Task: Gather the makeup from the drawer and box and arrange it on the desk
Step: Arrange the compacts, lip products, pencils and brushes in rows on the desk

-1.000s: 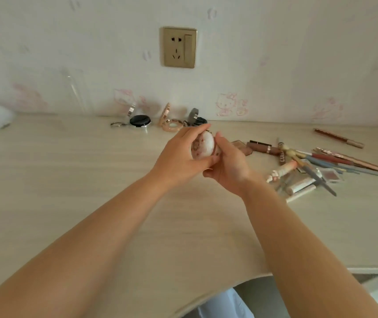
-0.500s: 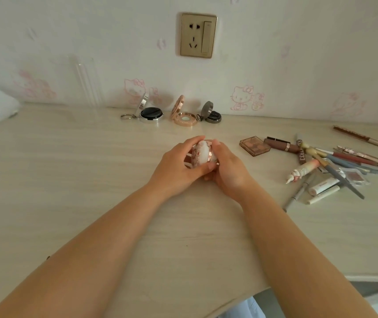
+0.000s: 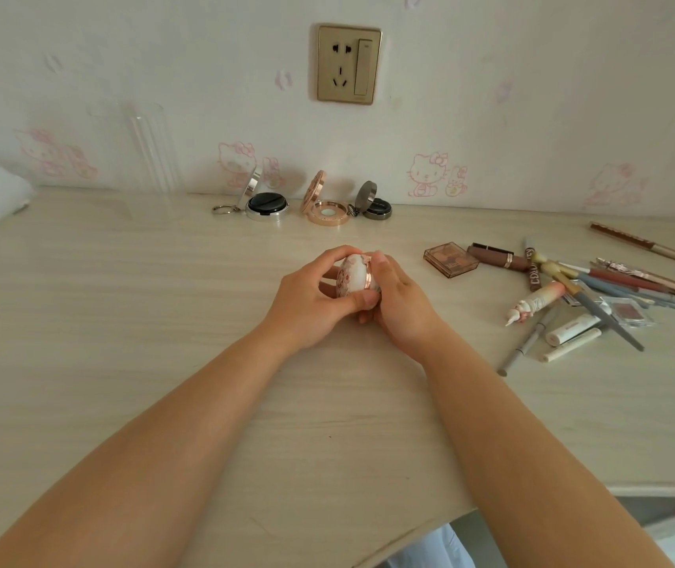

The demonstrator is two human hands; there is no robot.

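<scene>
Both hands have dropped from mid-air to just above the pale wood surface, with the round white floral compact with rose-gold rim now turned edge-on between them. Left hand grips it with thumb and fingers curled round; right hand holds its far side. Likely prying it open to stand beside the three open compacts by the wall.

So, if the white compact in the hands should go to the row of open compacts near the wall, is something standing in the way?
Nothing visible is. The desk between the white compact and the rose-gold compact is bare; the eyeshadow palette lies off to the right.
</scene>
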